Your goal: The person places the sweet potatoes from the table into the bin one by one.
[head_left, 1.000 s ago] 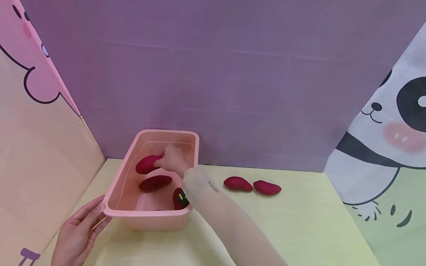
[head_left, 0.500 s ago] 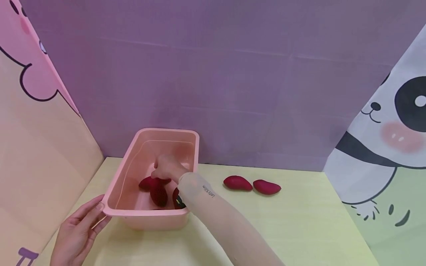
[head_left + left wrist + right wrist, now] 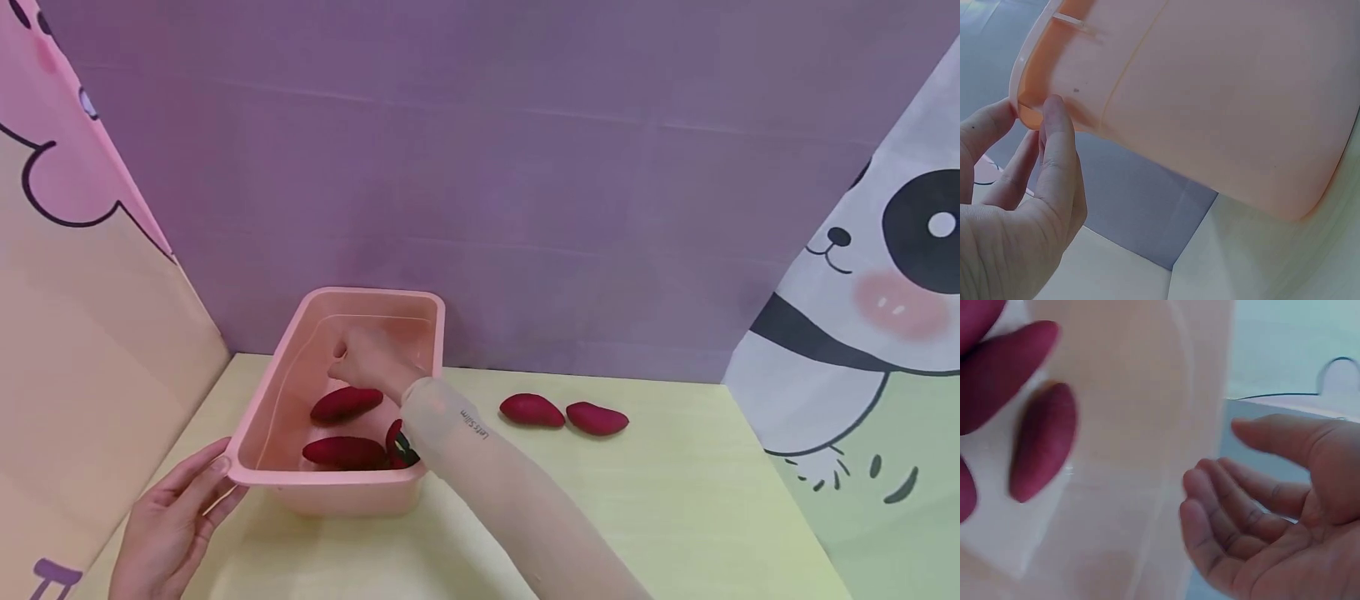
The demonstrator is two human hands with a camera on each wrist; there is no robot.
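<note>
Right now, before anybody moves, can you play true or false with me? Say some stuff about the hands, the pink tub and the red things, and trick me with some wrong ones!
1. The left hand holds the pink tub by its rim. True.
2. The right hand is squeezing a red piece. False: it holds nothing.
3. Two long red pieces lie on the table, outside the tub. True.
4. The wall behind the tub is bright green. False: it is purple.
5. A red thing with a dark green part is in the tub. True.
6. The panda picture is on the person's left. False: it is on their right.
</note>
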